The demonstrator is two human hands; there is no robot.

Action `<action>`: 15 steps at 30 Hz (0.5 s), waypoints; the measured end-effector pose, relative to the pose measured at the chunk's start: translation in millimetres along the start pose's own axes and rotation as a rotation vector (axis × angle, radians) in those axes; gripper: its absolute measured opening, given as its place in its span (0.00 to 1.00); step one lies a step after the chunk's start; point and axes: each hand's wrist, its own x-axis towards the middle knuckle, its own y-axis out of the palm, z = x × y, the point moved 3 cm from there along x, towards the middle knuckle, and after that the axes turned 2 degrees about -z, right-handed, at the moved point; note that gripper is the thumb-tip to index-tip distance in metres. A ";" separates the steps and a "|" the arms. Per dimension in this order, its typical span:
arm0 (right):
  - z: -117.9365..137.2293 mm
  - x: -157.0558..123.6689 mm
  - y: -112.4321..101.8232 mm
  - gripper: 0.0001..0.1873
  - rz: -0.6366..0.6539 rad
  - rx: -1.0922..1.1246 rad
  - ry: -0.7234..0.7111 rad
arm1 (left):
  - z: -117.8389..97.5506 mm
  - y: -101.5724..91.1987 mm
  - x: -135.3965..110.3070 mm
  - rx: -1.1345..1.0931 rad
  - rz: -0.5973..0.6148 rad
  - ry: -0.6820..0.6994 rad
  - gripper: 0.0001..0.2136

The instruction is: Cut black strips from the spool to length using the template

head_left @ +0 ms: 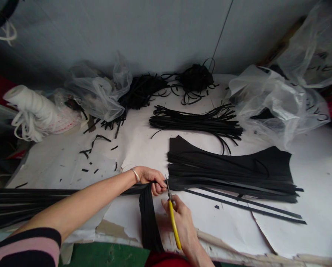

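Observation:
My left hand (154, 180) is closed around a bundle of black strips (150, 215). Part of that bundle hangs over the table's front edge, and more strips run off to the left under my forearm. In my right hand (185, 221) is a pair of scissors (173, 218) with yellow handles, blades pointing up beside my left fingertips. Just right of the blades lies a flat stack of black cut strips and sheet material (230, 170). Whether the blades touch a strip is too small to tell.
Behind the stack lies a bundle of thin black cords (196, 122). Tangled black strips (146, 89) and clear plastic bags (277, 100) sit along the wall. A white roll (32, 107) with loose tape stands at the left. Black scraps (96, 141) dot the white table covering (322, 174).

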 end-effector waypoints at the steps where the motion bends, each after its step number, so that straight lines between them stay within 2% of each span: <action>1: -1.6 0.4 -0.2 0.18 -0.003 0.010 -0.006 | -0.3 0.2 -0.1 0.000 0.003 0.002 0.09; 15: -6.8 4.7 -2.3 0.10 -0.020 0.039 -0.062 | 0.3 -0.4 -0.8 0.018 -0.011 0.002 0.11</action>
